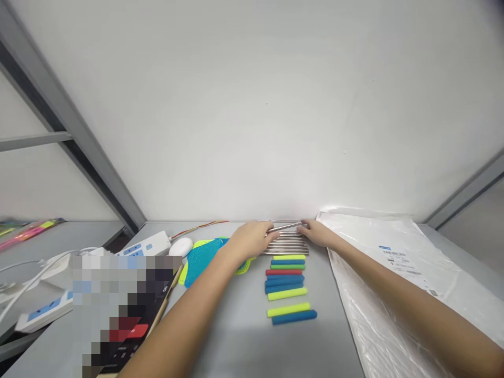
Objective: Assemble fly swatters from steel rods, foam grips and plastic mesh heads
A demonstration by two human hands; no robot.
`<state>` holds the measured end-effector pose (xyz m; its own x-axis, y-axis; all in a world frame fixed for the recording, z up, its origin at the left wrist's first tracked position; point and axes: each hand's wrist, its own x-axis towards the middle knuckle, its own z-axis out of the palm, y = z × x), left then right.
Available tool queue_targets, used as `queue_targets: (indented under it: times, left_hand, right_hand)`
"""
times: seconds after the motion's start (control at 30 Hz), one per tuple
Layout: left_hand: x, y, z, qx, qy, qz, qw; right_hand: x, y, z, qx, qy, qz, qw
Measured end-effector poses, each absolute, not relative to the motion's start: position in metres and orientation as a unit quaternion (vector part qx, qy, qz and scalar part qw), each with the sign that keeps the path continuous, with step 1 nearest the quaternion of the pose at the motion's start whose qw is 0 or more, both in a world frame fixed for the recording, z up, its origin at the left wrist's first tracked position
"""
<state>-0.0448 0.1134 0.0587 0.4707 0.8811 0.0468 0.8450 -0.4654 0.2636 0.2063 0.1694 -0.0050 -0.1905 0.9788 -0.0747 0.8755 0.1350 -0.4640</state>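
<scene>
At the far edge of the grey table, my left hand (254, 239) and my right hand (317, 232) grip a thin metal rod (287, 227) by its two ends. It is slightly tilted, its right end farther back. Just below lies a row of several similar metal rods (286, 245), side by side, partly covered by my fingers. Nearer to me are several coloured sticks: a yellow stick (289, 311), a blue stick (294, 317), a red stick (284, 272) and a green stick (287, 267) among them. Their material cannot be made out.
Blue mesh cloth (202, 261) with yellow mesh lies under my left forearm. A white round object (180, 247), a power strip (145, 244) and a pixelated patch (126, 310) are left. Right lies a large white plastic bag (366, 247). A wall (252, 131) rises behind.
</scene>
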Motion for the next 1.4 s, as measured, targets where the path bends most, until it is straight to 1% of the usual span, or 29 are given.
queue_targets:
  times: [0.2, 0.37, 0.57, 0.7, 0.8, 0.9, 1.13, 1.3, 1.4]
  left_hand:
    - [-0.024, 0.182, 0.031, 0.879, 0.462, 0.06, 0.1]
    - [-0.024, 0.193, 0.014, 0.889, 0.441, 0.054, 0.111]
    - [-0.032, 0.187, 0.019, 0.884, 0.436, 0.078, 0.149]
    - [-0.06, 0.188, 0.031, 0.831, 0.515, 0.087, 0.189]
    - [-0.077, 0.19, 0.031, 0.787, 0.59, 0.091, 0.158]
    - [-0.077, 0.191, 0.023, 0.764, 0.625, 0.086, 0.132]
    - [-0.05, 0.193, 0.004, 0.751, 0.646, 0.073, 0.113]
    - [-0.048, 0.189, 0.005, 0.747, 0.653, 0.065, 0.107]
    - [-0.052, 0.185, 0.009, 0.746, 0.655, 0.059, 0.1]
  right_hand:
    - [0.217, 0.18, -0.008, -0.605, -0.73, 0.276, 0.156]
    - [0.222, 0.18, -0.008, -0.597, -0.714, 0.324, 0.168]
    - [0.223, 0.18, -0.007, -0.595, -0.7, 0.356, 0.172]
    - [0.223, 0.178, -0.007, -0.594, -0.693, 0.369, 0.175]
    - [0.224, 0.178, -0.009, -0.595, -0.686, 0.377, 0.18]
    - [0.224, 0.179, -0.011, -0.592, -0.685, 0.384, 0.181]
    - [0.224, 0.178, -0.011, -0.583, -0.681, 0.4, 0.192]
    - [0.224, 0.175, -0.011, -0.588, -0.669, 0.407, 0.202]
    - [0.223, 0.17, -0.009, -0.578, -0.668, 0.428, 0.193]
